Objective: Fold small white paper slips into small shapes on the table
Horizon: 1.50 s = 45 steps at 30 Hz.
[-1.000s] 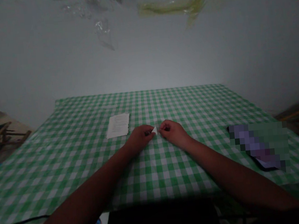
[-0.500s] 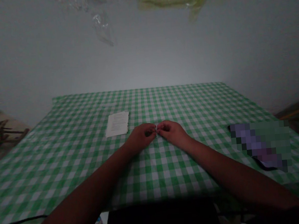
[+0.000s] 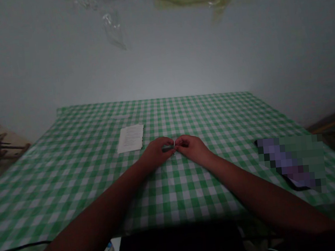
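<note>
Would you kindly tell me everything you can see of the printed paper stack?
The printed paper stack is white, its top sheet bearing dark lines of print too small to read. The sheets look slightly misaligned, with a ragged right edge. It lies flat on the green-and-white checked tablecloth, left of the left hand, which does not touch it.

Over the checked tablecloth [image 3: 173,195], the left hand [image 3: 156,150] and right hand [image 3: 191,145] pinch just beside each other, forearms [image 3: 104,205] slanting inward.
</note>
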Available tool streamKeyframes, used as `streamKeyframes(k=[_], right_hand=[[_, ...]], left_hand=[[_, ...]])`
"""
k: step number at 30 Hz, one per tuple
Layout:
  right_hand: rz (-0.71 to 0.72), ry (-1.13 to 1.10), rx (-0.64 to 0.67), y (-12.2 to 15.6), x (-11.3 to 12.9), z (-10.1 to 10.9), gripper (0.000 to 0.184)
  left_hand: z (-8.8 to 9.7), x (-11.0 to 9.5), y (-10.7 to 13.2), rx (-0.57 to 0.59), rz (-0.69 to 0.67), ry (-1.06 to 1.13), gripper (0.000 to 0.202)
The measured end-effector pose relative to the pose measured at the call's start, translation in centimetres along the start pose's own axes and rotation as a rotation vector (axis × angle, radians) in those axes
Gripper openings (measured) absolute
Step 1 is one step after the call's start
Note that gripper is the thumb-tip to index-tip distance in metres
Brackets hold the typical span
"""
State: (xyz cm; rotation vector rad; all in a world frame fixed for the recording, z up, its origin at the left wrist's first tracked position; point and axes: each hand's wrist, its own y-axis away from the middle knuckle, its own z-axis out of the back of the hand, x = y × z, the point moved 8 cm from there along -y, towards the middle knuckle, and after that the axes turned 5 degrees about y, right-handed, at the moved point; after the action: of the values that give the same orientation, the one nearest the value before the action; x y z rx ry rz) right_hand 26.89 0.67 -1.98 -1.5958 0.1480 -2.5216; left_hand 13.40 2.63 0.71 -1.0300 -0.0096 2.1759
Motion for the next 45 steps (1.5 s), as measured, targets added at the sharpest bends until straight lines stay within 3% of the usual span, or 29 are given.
streamKeyframes(k=[14,27,33,45], right_hand=[[0.067,0.075,-0.028,0.0,0.7,0.2,0.013],[0.288,0.336,-0.082,0.8,2.5,0.8,0.024],[0.424,0.383,-0.028,1.1,3.7,0.6,0.029],[0.531,0.414,0.116,1.4,4.1,0.1,0.025]], left_hand=[[0.0,-0.1,-0.1,0.021,0.018,0.053,0.024],[0.0,-0.1,0.1,0.038,-0.041,0.044,0.019],[0.2,0.0,0.2,0.057,-0.090,0.062,0.020],[0.4,-0.5,0.3,0.100,-0.217,0.064,0.018]])
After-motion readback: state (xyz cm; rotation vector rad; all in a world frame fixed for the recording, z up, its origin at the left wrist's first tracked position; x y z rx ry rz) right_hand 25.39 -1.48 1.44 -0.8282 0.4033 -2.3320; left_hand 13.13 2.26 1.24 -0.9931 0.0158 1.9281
